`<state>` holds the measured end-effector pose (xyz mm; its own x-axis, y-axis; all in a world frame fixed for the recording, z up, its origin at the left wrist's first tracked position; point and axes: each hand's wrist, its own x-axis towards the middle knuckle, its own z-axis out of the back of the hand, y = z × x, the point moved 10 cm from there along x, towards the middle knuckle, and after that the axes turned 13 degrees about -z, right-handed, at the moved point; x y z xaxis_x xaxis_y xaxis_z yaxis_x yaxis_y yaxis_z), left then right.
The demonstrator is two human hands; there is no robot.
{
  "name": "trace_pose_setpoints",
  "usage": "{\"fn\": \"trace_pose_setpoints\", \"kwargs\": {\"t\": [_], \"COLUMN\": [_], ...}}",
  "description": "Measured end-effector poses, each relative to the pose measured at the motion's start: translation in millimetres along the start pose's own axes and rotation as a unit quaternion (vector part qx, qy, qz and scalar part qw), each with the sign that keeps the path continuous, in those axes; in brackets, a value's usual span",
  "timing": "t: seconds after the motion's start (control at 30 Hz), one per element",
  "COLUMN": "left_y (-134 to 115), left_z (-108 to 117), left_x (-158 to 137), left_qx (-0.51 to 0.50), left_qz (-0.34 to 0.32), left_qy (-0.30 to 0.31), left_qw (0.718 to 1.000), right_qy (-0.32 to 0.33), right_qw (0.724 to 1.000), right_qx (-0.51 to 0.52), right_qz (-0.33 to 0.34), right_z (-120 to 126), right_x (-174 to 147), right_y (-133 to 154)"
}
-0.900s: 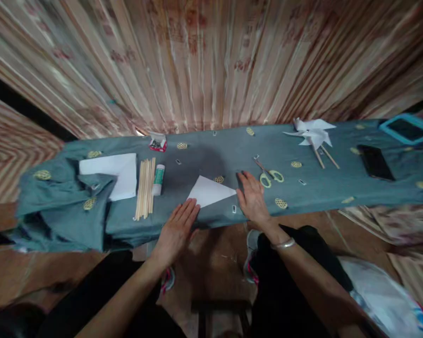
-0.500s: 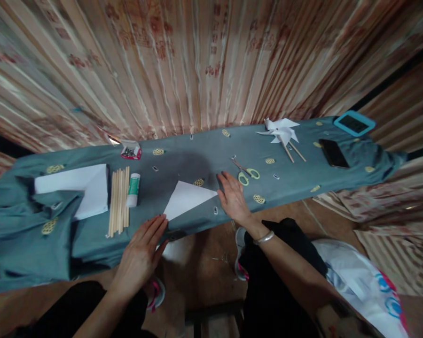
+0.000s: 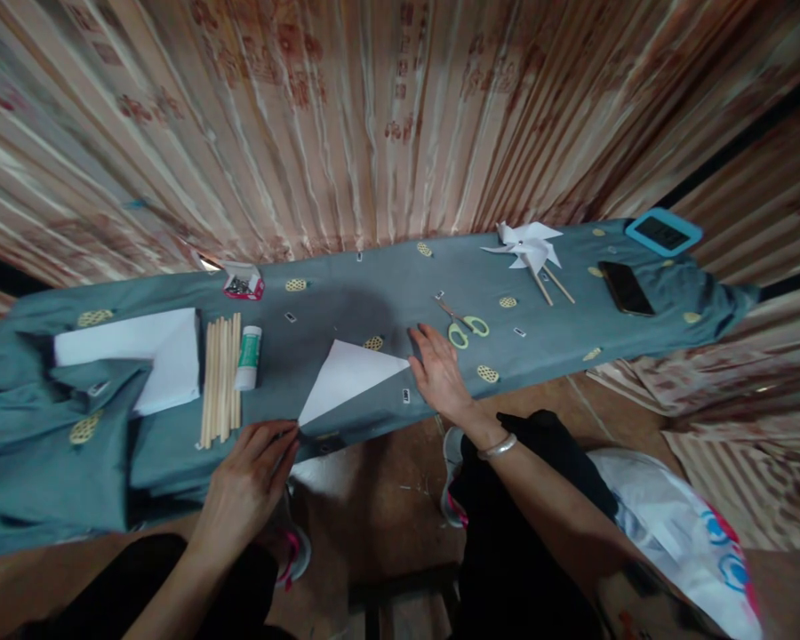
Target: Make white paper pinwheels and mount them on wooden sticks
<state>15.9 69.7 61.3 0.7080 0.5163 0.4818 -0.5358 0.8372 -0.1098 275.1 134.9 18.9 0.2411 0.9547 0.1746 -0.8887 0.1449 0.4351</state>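
I take this for a room in a home, though I can't tell which one. Pleated pinkish-beige fabric curtains with reddish printed motifs hang just beyond a long grey-green cloth printed with yellow pineapples, spread in front of me like a tablecloth. Below is a brown tiled floor, with a white plastic bag bearing blue and red print to my right. Pale-green-handled scissors and a black phone lie on the cloth.
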Motion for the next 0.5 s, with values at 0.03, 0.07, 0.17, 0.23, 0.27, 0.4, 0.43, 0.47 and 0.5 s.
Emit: {"fn": "trace_pose_setpoints", "kwargs": {"t": [0.03, 0.07, 0.17, 0.23, 0.27, 0.4, 0.43, 0.47, 0.5], "left_y": [1.0, 2.2, 7.7, 10.4, 9.2, -18.4, -26.7, -32.7, -36.7], "left_z": [1.1, 2.5, 6.9, 10.0, 9.3, -17.1, -28.4, -39.7, -49.8], "left_x": [0.0, 0.1, 1.7, 5.1, 8.1, 24.0, 26.4, 27.4, 27.4], "left_qx": [-0.001, -0.001, 0.004, 0.019, 0.027, 0.025, 0.023, 0.023, 0.02], "left_qz": [0.002, 0.005, 0.024, 0.042, 0.044, -0.025, -0.044, -0.052, -0.053], "left_qy": [-0.001, -0.003, -0.004, -0.015, -0.016, 0.025, 0.05, 0.076, 0.1], "left_qw": [1.0, 1.0, 1.0, 0.999, 0.999, 0.999, 0.998, 0.995, 0.993], "right_qy": [0.0, -0.001, -0.006, -0.012, -0.014, -0.024, -0.027, -0.03, -0.032], "right_qw": [1.0, 1.0, 1.0, 1.0, 1.0, 1.0, 0.999, 0.999, 0.999], "right_qx": [0.0, 0.002, 0.013, 0.018, 0.018, 0.002, -0.001, -0.002, -0.001], "right_qz": [0.0, 0.0, 0.007, 0.01, 0.01, 0.016, 0.019, 0.023, 0.027], "right_z": [-0.3, -0.4, -0.4, -0.1, 0.3, 3.6, 4.7, 5.6, 5.9], "right_x": [-0.3, -0.7, -1.5, -1.5, -1.3, -1.3, -1.8, -2.7, -4.0], "right_y": [-0.6, -1.1, -1.7, -1.7, -1.7, 1.4, 3.7, 6.7, 10.9]}}
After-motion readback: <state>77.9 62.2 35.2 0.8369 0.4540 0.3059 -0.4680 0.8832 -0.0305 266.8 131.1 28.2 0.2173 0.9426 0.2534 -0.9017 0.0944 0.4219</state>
